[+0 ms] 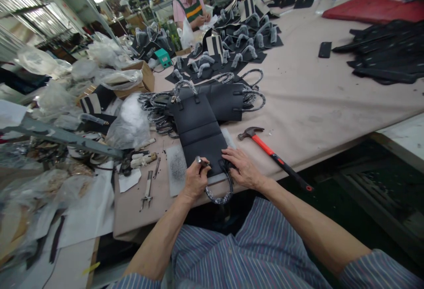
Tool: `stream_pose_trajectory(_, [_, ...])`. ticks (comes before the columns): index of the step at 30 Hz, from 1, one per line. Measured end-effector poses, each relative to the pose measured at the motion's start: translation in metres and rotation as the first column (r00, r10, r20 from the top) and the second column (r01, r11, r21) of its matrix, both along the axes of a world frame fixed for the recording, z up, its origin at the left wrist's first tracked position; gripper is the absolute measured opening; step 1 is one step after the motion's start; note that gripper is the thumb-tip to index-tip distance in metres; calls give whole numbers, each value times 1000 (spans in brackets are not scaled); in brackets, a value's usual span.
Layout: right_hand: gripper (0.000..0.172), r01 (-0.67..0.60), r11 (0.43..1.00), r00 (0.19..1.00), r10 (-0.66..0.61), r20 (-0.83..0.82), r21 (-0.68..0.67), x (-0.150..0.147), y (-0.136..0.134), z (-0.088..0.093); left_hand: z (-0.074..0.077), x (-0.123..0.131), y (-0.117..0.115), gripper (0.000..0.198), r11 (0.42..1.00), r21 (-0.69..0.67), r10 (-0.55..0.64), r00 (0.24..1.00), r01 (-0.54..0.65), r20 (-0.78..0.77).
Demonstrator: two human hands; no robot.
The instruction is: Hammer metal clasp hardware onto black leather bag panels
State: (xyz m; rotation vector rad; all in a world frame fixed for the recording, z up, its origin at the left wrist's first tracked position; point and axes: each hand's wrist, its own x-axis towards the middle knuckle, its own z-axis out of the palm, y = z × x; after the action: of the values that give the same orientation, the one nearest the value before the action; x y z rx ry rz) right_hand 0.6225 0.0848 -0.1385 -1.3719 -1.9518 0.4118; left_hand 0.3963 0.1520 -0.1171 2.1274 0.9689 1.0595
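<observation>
matt black leather panel (198, 125) — cloth-covered table (314, 99)

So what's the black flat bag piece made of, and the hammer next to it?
The black bag panel looks like matte leather or imitation leather: flat, dull, with creases across it; real or fake, I cannot tell. The hammer has a dark, slightly shiny head, likely metal, a smooth red shaft, perhaps plastic or fibreglass, and a black grip that looks rubbery.
</observation>
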Motion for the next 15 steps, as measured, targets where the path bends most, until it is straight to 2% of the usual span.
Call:
stream_pose_trajectory(4, [50, 9, 1000, 999, -10, 33, 17, 15, 0, 9, 1, 1, 1, 12, 998, -57, -4, 1000, 3, -4])
stream_pose_trajectory(5, [48, 63, 997, 997, -65, 47, 35, 24, -2, 11, 1, 2, 2, 12, 997, -75, -4, 1000, 4, -5])
stream_pose_trajectory(7, [46, 251, 967, 960, -255, 114, 47, 46, -9, 14, 1, 2, 3, 11, 994, -112, -11, 1000, 11, 0])
stream_pose_trajectory(9, [44, 478, 878, 855, -461, 239, -16, 70, -19, 14, 1, 2, 2, 10, 989, -148, -21, 1000, 23, 15])
stream_pose_trajectory(11, [37, 628, 760, 758, -549, 351, -168, 90, -30, 16, 2, 2, 1, 10, 984, -175, -20, 999, 26, 34])
stream_pose_trajectory(13, [23, 659, 626, 749, -598, 286, -417, 101, -37, 20, 3, 2, 0, 10, 980, -198, -14, 999, 22, 47])
stream_pose_trajectory(15, [12, 551, 516, 746, -657, 111, -656, 102, -41, 27, 4, 2, -2, 9, 975, -223, -7, 999, 19, 53])
